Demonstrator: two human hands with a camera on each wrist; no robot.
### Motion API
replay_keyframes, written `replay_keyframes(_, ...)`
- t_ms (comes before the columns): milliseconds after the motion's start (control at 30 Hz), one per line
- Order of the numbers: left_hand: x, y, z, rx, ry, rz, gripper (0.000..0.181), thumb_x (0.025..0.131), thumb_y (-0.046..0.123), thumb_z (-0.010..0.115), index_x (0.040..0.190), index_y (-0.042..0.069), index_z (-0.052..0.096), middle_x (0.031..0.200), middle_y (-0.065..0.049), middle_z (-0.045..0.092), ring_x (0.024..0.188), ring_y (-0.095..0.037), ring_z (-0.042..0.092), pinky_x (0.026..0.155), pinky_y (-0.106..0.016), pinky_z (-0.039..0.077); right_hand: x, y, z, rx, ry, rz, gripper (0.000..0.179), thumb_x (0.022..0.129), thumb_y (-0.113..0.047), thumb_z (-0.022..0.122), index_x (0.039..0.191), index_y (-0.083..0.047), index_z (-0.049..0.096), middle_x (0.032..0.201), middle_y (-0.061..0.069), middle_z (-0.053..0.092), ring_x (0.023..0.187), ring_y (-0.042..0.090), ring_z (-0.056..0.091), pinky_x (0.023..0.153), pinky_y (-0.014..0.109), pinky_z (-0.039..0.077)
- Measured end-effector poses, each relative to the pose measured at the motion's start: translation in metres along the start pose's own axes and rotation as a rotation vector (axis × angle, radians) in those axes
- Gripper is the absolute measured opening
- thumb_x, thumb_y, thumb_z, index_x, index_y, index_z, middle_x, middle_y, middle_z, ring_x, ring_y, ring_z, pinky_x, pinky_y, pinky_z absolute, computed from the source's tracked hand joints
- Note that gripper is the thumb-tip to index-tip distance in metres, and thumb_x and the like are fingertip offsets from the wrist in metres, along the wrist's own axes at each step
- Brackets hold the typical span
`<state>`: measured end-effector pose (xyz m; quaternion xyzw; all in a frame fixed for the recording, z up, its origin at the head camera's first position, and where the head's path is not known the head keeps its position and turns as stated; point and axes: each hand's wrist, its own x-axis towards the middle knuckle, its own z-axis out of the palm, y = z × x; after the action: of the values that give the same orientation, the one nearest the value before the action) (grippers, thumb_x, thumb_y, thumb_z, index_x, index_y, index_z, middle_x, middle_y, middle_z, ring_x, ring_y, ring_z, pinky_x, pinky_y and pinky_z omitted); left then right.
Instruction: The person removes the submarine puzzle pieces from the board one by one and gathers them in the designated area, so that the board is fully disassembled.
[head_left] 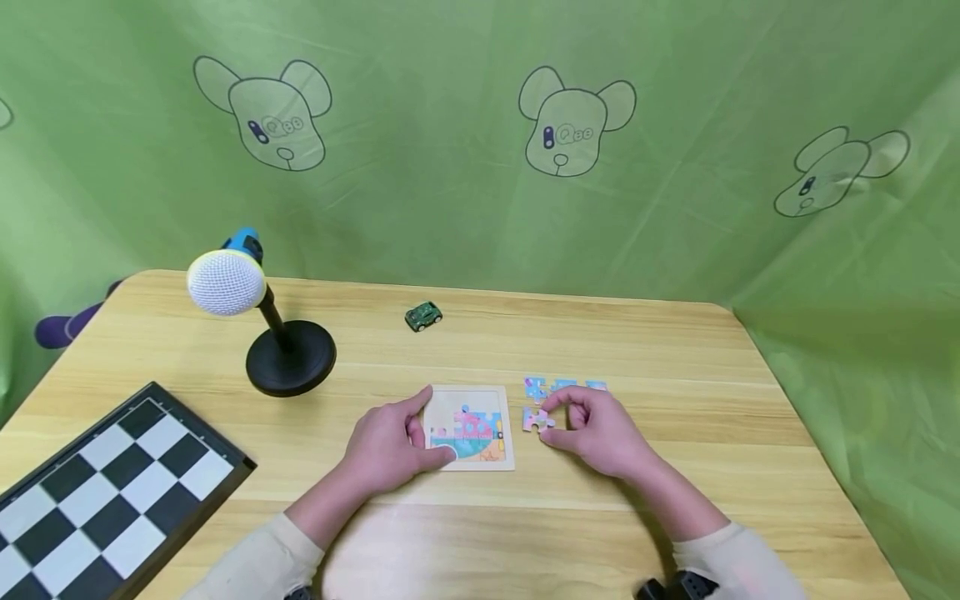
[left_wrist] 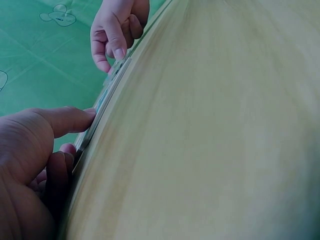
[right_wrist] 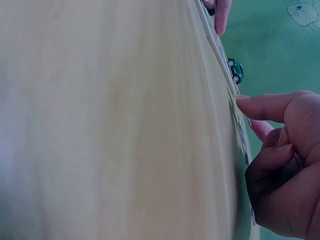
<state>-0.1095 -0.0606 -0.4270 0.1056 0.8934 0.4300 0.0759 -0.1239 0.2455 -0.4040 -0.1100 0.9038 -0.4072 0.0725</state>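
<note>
A jigsaw puzzle tray (head_left: 508, 437) with a pale frame lies mid-table, its lower part filled with pink, teal and orange pieces. My left hand (head_left: 385, 450) holds its left side, thumb over the lower left corner and index finger at the upper left. To the right of the tray, my right hand (head_left: 600, 432) pinches a pink and white puzzle piece (head_left: 533, 419) between thumb and index finger, close to the tabletop. Just above it lie several loose blue pieces (head_left: 535, 387), partly covered by that hand. In the right wrist view, the right hand's (right_wrist: 290, 160) other fingers are curled in.
A black and white checkered board (head_left: 120, 492) occupies the table's left front. Behind it stands a toy microphone (head_left: 227, 283) on a round black base (head_left: 291, 358). A small green toy car (head_left: 423, 316) sits behind the tray. Green cloth (head_left: 450, 167) hangs beyond the table (head_left: 637, 342).
</note>
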Motion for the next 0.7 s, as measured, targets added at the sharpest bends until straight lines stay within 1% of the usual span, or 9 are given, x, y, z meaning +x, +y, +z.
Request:
replay_keyframes(200,0.0000,0.0000,0.0000,0.007,0.001,0.001,0.091,0.073,0.036,0.089,0.147,0.003,0.050,0.062,0.009,0.054,0.055,-0.012,0.049,0.056,-0.031,0.039,0.0013,0.0036,-0.0012,-0.022,-0.004,0.013,0.025,0.078,-0.010,0.086,0.100,-0.010,0.072,0.057,-0.005,0.035,0.053,0.010,0.032,0.059,0.029,0.034)
replay_keyframes(467,0.0002,-0.0006,0.0004,0.016,0.005,0.005,0.090,0.073,0.036,0.089,0.147,0.003,0.050,0.062,0.009,0.053,0.054,-0.012,0.048,0.055,-0.031,0.038,0.0010,0.0013,-0.0020,-0.039,-0.010,0.026,0.026,0.079,-0.010,0.085,0.101,-0.008,0.072,0.057,-0.004,0.037,0.053,0.011,0.034,0.058,0.030,0.034)
replay_keyframes(700,0.0001,-0.0009,0.0005,0.009,0.004,0.004,0.090,0.073,0.036,0.089,0.147,0.003,0.050,0.062,0.009,0.053,0.054,-0.012,0.048,0.054,-0.030,0.037,0.0017,0.0011,-0.0022,-0.036,-0.013,0.045,0.026,0.080,-0.009,0.084,0.103,-0.007,0.072,0.057,-0.004,0.037,0.053,0.012,0.033,0.061,0.030,0.036)
